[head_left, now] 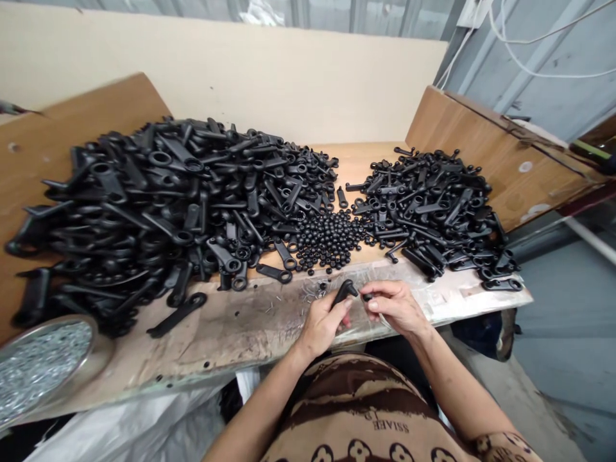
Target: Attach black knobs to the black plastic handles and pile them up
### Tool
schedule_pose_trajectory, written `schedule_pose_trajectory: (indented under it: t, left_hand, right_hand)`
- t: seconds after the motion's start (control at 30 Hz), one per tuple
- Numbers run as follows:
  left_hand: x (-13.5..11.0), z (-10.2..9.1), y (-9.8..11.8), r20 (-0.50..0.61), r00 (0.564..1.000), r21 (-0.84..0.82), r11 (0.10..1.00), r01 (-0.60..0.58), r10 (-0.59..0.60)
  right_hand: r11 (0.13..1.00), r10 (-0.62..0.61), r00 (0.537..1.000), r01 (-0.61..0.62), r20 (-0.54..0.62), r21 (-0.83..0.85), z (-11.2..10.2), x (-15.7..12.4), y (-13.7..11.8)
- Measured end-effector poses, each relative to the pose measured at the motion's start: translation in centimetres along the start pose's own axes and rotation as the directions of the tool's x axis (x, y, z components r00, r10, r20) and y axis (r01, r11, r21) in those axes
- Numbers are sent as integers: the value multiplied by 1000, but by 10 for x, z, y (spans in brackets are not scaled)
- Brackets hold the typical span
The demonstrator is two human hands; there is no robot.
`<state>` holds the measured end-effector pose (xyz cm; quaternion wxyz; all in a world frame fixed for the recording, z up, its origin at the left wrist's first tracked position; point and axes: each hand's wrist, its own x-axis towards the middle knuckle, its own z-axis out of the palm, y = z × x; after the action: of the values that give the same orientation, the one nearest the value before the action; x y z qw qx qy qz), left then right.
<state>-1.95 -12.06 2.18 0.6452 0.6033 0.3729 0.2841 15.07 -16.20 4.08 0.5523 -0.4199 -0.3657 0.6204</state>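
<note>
Lever (344, 292), gripped in the closed left hand (323, 324) just in front of the bead heap (327, 240), needs holding steady with its free end up, I judge, while the right hand (397, 308), pinching a small black piece (367, 297) beside that end, lines it up squarely.

Worn wooden workbench (231, 333), scuffed pale at the front edge by the left hand (323, 321) and right hand (395, 307). Beyond and left of the left hand, large heap of black levers (158, 199); beyond the right hand, smaller heap (433, 205); straight ahead of both, patch of small black beads (328, 240). Far left of the left hand, stray lever (177, 314) and round metal dish (99, 359) of silvery bits.
</note>
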Motion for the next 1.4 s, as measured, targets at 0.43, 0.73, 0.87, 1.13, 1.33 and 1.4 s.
schedule_pose_trajectory:
  t: [0.43,0.73,0.87,1.13,1.33,1.4]
  left_hand:
    - [8,10,3,-129,950,479,856,-192,285]
    - [13,19,-6,-67,866,821,521,-235,495]
    - [16,22,-5,-27,887,896,404,-183,461]
    - [32,22,-20,65,861,915,315,-253,504]
    - [51,38,-25,247,792,886,201,-419,558]
    - [52,52,-24,330,758,827,215,-520,563]
  right_hand:
    - [994,-111,987,110,-116,-9,7,7,18]
    - [977,-82,972,122,-222,175,7,6,20]
    - [980,-193,912,166,-362,-105,9,2,21]
    - [983,-167,877,115,-450,-142,8,7,20]
    - [996,-1,884,44,-467,81,-22,-1,21]
    - [999,-31,891,44,-453,18,-37,-15,14]
